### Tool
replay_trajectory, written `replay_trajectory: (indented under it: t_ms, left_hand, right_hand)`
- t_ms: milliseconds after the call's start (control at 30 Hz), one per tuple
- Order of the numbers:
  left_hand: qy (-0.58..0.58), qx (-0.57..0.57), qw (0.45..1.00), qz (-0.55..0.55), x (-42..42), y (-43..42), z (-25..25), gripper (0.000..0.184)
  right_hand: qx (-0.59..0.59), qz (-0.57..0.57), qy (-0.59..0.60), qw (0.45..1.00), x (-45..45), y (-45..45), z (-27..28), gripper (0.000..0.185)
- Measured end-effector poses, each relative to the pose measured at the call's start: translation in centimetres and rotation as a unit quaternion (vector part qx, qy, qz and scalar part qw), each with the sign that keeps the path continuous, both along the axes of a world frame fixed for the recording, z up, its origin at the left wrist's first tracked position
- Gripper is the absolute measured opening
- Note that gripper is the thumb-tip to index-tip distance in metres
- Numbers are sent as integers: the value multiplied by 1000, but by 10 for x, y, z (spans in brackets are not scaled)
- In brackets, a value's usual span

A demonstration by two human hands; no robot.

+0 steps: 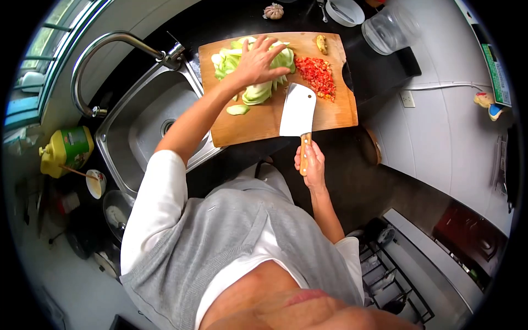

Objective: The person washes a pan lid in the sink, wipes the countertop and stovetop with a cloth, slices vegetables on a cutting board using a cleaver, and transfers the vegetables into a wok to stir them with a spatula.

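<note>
My left hand (257, 64) rests with spread fingers on a pile of pale green vegetable slices (256, 94) on the wooden cutting board (242, 130). In my right hand (314, 166) is the wooden handle of a cleaver (297, 111). Its broad blade lies over the board's near part, pointing away from me. Right of the slices is a heap of chopped red pepper (317, 77), mixed with yellowish bits. A small piece of ginger (322, 44) sits near the board's far right corner. One slice (237, 110) lies apart, toward the near left.
On the left is a steel sink (144, 113) with a curved faucet (118, 37). A garlic bulb (273, 11), a white bowl (345, 12) and a clear container (389, 30) stand beyond the board. A yellow jug (61, 154) and a cup (95, 184) are left of the sink.
</note>
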State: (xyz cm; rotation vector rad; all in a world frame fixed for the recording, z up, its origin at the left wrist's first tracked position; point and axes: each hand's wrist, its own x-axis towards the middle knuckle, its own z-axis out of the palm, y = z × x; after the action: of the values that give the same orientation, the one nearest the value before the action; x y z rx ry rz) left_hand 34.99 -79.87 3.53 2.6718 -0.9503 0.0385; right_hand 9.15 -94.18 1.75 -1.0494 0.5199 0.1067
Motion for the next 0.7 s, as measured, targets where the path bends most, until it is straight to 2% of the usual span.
replay_trajectory:
  t_ms: [67, 167, 233, 333, 533, 633, 700]
  left_hand:
    - [23, 58, 997, -52, 25, -25, -2, 65]
    - [52, 89, 991, -85, 48, -46, -8, 60]
    - [163, 150, 964, -144, 58, -55, -6, 52]
    - [184, 150, 955, -176, 63, -56, -6, 47]
    - [173, 136, 947, -234, 64, -45, -4, 50]
    - [204, 146, 927, -278, 64, -31, -1, 49]
    - [131, 46, 946, -291, 59, -20, -11, 45]
  right_hand:
    - [0, -12, 2, 1000, 6, 3, 1, 24]
    - [-23, -32, 8, 999, 13, 7, 2, 23]
    - [-27, -44, 6, 999, 16, 8, 6, 23]
    - [-24, -61, 6, 998, 18, 8, 4, 23]
    - [-25, -81, 14, 996, 25, 16, 6, 20]
    - [-16, -90, 22, 996, 26, 20, 4, 20]
    - [-11, -93, 28, 995, 29, 23, 4, 20]
